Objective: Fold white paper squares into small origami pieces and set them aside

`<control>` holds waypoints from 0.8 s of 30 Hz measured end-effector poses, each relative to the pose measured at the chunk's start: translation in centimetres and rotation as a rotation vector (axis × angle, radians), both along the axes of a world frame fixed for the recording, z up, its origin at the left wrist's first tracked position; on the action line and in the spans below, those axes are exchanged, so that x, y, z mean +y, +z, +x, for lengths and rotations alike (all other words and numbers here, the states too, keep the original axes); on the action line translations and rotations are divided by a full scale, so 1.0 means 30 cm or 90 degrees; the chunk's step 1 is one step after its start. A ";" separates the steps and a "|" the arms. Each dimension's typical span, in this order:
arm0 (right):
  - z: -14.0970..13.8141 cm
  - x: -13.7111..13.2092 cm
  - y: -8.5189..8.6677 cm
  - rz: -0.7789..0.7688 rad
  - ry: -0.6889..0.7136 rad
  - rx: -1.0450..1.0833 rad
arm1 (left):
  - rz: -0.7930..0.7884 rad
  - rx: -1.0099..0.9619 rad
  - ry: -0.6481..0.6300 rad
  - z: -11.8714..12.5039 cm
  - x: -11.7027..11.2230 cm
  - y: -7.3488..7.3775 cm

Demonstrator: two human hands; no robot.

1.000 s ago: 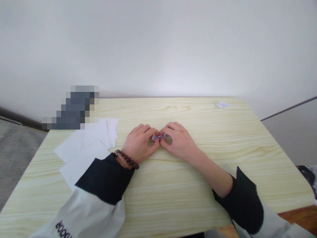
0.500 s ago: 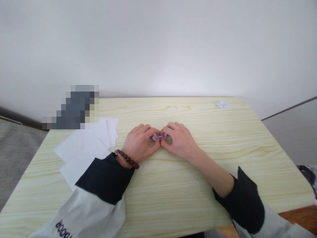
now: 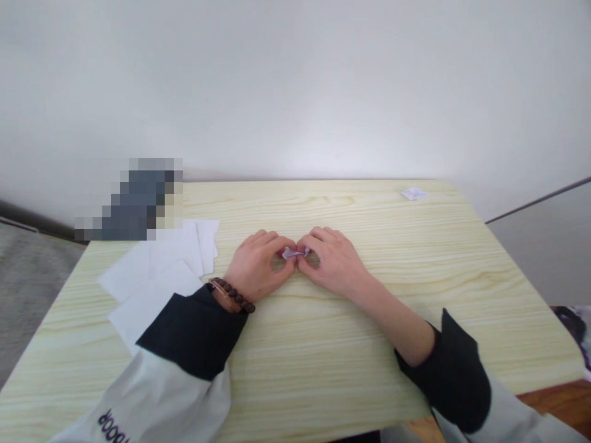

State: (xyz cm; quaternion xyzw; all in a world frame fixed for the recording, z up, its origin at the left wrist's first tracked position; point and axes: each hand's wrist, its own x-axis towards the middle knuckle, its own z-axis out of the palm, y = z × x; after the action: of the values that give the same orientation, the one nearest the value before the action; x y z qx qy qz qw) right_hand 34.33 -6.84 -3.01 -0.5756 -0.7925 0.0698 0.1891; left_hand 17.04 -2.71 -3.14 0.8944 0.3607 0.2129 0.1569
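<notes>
Between my two hands is a small piece of folded white paper (image 3: 289,253), pinched at the middle of the table. My left hand (image 3: 258,261) closes thumb and fingers on its left part, and my right hand (image 3: 331,258) does the same on its right part. The fingertips of both hands meet and cover much of the paper, so its full shape is hidden. Loose white paper sheets (image 3: 152,271) lie beside my left forearm, partly under the sleeve.
Another small folded white paper piece (image 3: 414,194) rests near the table's far right corner. A pixelated dark object (image 3: 133,206) is at the far left edge. The pale wood-grain table (image 3: 323,369) backs onto a white wall (image 3: 295,86).
Both hands keep their pinch on the folded paper with almost no movement. The whole view has shifted very slightly.
</notes>
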 end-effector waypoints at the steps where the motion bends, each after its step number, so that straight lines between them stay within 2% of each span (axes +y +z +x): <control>1: 0.000 0.000 0.000 0.003 -0.002 0.001 | -0.008 -0.006 -0.007 -0.001 0.001 0.002; 6: 0.015 0.005 -0.001 0.008 0.013 0.066 | -0.047 -0.064 0.000 -0.007 0.005 0.000; 9: 0.037 0.015 -0.005 -0.016 0.045 0.159 | -0.062 -0.086 0.020 -0.010 0.008 -0.002; 13: 0.066 0.028 -0.013 -0.070 0.030 0.287 | -0.052 -0.091 0.057 -0.013 0.011 -0.001; 18: 0.074 0.031 -0.019 -0.037 0.021 0.274 | -0.053 -0.096 0.081 -0.018 0.018 -0.004; 24: 0.074 0.035 -0.025 0.039 -0.041 0.278 | -0.159 -0.162 0.151 -0.041 0.031 -0.010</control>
State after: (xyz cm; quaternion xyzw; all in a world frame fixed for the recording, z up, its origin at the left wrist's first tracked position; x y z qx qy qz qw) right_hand 36.54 -5.79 -3.75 -0.5657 -0.7159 0.1626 0.3755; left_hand 15.81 -1.77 -3.44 0.7852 0.4642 0.2951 0.2844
